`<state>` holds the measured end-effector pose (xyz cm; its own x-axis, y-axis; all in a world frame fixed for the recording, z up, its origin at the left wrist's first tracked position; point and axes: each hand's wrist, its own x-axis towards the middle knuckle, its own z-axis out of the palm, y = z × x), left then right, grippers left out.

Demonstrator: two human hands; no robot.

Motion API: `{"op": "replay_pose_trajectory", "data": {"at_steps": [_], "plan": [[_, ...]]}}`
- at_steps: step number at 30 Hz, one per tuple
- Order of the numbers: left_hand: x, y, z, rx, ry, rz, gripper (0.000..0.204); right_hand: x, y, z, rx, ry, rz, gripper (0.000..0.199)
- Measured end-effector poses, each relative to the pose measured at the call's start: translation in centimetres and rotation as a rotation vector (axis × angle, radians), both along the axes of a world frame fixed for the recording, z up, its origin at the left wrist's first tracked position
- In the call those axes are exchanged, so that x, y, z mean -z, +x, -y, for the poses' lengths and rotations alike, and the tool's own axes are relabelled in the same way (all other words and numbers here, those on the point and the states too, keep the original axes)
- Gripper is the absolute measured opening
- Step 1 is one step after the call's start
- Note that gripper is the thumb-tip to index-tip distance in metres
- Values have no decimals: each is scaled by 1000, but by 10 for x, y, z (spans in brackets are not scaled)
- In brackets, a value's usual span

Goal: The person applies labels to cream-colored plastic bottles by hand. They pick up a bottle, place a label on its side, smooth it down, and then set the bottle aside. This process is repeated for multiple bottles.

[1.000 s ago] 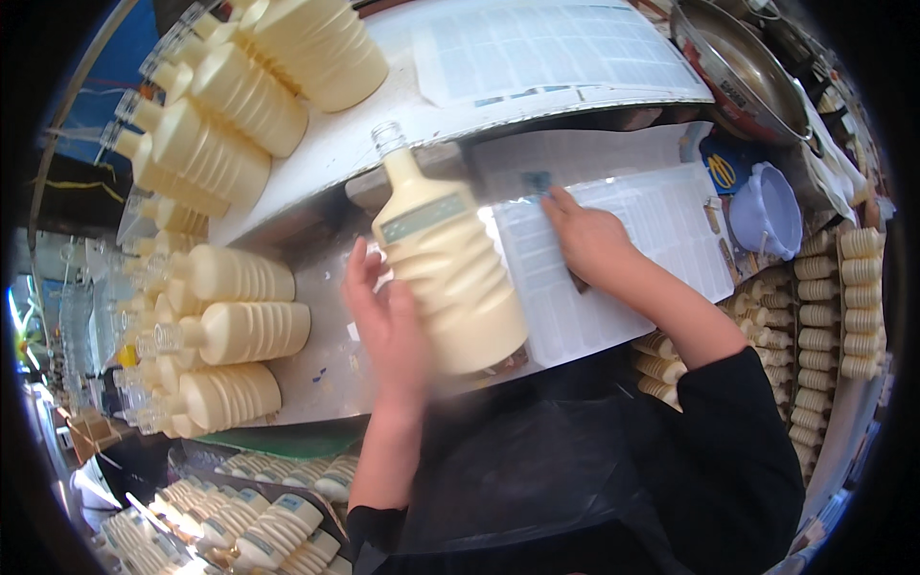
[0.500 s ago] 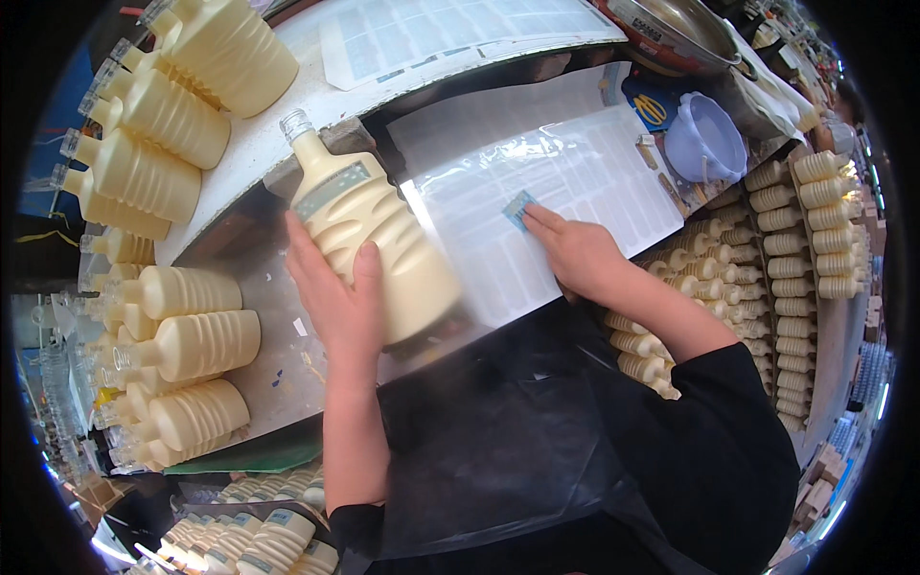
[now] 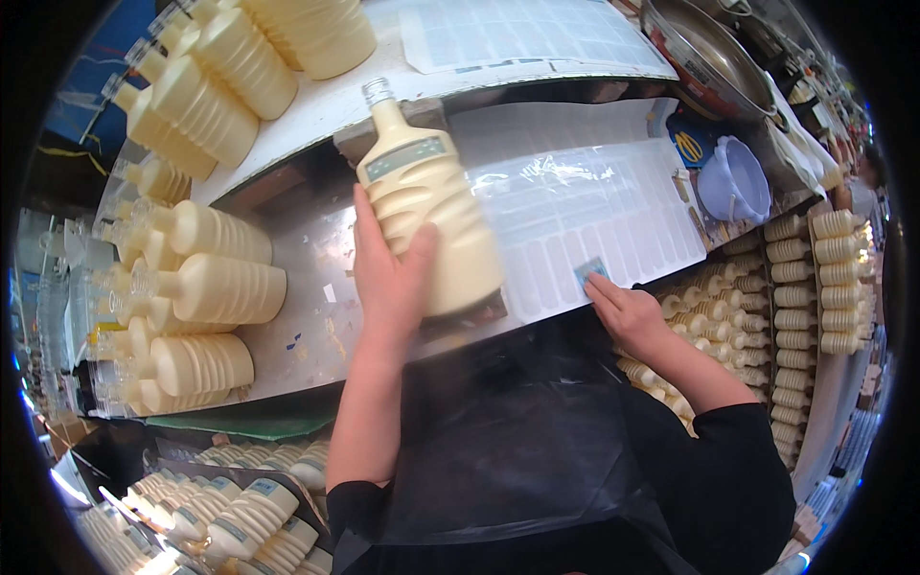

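Observation:
My left hand [image 3: 393, 273] is wrapped round the side of a cream plastic bottle [image 3: 436, 240], its thumb over the front. The bottle lies tilted, its clear neck pointing away from me, and a grey-green label [image 3: 407, 158] with light dots sits across its shoulder. To the right, my right hand [image 3: 630, 316] pinches a small blue-green label [image 3: 590, 271] at its fingertips, above the near edge of a whitish backing sheet [image 3: 565, 230]. That sheet shows rows of pale rectangles and a glossy film.
Cream bottles [image 3: 230, 287] stand and lie in groups at the left. More bottles [image 3: 791, 316] fill racks on the right. A lilac bucket [image 3: 733, 182], yellow-handled scissors [image 3: 687, 147] and a metal pan [image 3: 714, 53] are at far right. Another label sheet [image 3: 527, 34] lies on the white shelf.
My right hand has drawn the small label nearer to me, to the near edge of the sheet. My left hand keeps its hold on the bottle. The whole view has shifted.

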<state>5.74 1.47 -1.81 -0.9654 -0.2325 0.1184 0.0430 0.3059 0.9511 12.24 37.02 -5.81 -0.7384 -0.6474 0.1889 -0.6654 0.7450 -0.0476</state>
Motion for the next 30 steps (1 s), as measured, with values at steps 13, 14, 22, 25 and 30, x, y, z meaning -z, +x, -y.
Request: {"op": "replay_pose_trajectory", "data": {"at_steps": [13,14,22,25,30], "plan": [[0,28,-1,-12,403,9,63,-100,-49,140,-171,-600,-38,26],[1,28,1,-18,404,24,61,-103,-45,153,-187,-461,-76,29],[2,36,-1,-74,220,10,61,-88,-30,181,-189,-236,-378,10],[-5,32,-13,-136,79,37,68,-89,-29,182,-204,-227,-437,18],[-3,32,-14,-161,113,28,69,-83,-28,179,-231,-253,-446,27]]}}
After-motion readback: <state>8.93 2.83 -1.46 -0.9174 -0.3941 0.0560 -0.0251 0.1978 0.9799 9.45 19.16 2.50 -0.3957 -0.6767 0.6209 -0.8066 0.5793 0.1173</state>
